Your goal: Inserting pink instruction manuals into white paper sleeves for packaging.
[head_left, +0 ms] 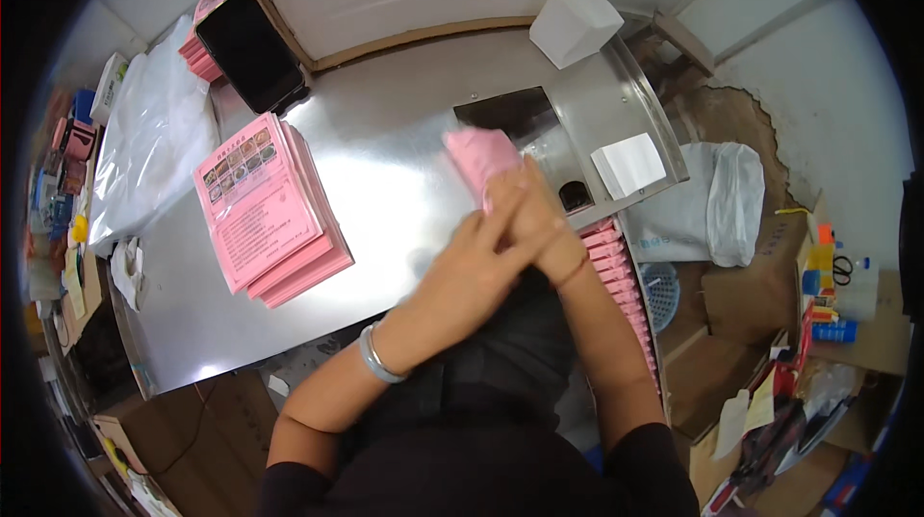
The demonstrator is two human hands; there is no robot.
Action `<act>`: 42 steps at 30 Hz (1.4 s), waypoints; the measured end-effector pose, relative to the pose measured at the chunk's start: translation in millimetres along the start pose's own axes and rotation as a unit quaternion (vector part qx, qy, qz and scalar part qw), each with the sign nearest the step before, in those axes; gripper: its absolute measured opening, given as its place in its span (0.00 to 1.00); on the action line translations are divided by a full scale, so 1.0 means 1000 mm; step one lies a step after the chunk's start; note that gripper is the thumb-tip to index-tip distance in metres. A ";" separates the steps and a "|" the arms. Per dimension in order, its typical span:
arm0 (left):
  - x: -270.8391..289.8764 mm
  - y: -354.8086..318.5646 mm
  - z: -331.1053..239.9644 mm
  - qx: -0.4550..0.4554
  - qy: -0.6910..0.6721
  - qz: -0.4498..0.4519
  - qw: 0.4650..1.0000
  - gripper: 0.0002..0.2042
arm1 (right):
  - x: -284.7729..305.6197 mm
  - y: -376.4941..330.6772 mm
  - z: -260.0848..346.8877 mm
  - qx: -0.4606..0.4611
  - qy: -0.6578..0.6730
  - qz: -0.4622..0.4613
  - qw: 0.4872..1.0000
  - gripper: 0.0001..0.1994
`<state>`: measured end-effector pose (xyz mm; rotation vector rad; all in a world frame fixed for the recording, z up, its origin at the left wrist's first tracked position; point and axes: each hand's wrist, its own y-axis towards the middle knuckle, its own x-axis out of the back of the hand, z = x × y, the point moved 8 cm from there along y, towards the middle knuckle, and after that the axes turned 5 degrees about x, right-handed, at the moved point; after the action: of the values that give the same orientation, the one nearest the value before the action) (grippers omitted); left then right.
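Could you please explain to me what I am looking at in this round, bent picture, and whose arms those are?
There is no machine here. A person wears a wide-angle camera on the head, looking down, so straight edges curve and the arms rising from the bottom are the person's own. The left hand, with a bracelet on its wrist, and the right hand are pressed together around a pink folded paper over a shiny metal table. On the table lies a stack of pink leaflets. Farther back stand a dark tablet and a white box. More pink pieces are lined up along the right edge.
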<state>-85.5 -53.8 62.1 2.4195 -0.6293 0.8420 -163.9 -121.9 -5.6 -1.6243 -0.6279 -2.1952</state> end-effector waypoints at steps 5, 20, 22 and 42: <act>0.082 -0.050 0.048 0.176 0.061 -0.184 0.965 0.15 | 0.050 -0.022 -0.042 -0.151 -0.019 -0.122 0.981 0.06; -0.001 -0.017 0.045 0.089 0.164 -0.060 0.981 0.23 | 0.104 -0.094 -0.086 -0.162 -0.021 -0.263 0.951 0.14; -0.004 -0.026 0.045 0.101 0.154 -0.040 0.982 0.23 | 0.114 -0.090 -0.085 -0.143 -0.035 -0.258 0.955 0.16; 0.007 0.024 0.056 0.104 0.326 0.037 0.939 0.29 | 0.084 -0.086 -0.051 -0.178 -0.155 -0.265 0.935 0.11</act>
<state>-69.7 -106.8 35.5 2.0930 -0.3806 1.7083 -273.9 -77.6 49.3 -2.2334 -0.8810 -2.5601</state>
